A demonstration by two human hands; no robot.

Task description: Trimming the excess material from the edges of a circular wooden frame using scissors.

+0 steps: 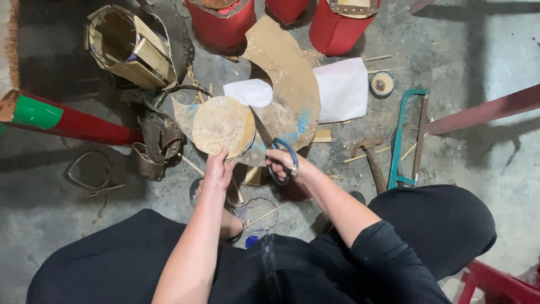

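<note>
1. Left hand (218, 169) reaches forward from a bare forearm and pinches the near edge of a tan round disc (223, 126), fingers closed on it, thumb side up.
2. Far to the left of that hand, a red and green tube (62, 119) lies slanted on the concrete floor (495, 163), and a bamboo-slat drum frame (128, 48) rests on its side farther off.
3. Between the tube and the disc sit dark leather straps (157, 143), piled near the person's left knee.
4. The disc is partly cut out of a larger curved tan hide sheet (289, 84), which arcs from the far middle round to the disc's right side; both are held up just above the floor.
5. Right hand (284, 163) comes in with its elbow bent and a black sleeve pushed up the forearm; its fingers are closed through the blue handles of scissors (275, 152), whose blades point far-left into the sheet beside the disc.
6. Beyond the sheet, white paper (337, 90) lies flat, and three red cylinders (222, 22) stand at the far edge.
7. Right of the scissors a hammer (372, 157) and a teal hacksaw (402, 138) lie near each other, with a small round tin (382, 84) farther away.
</note>
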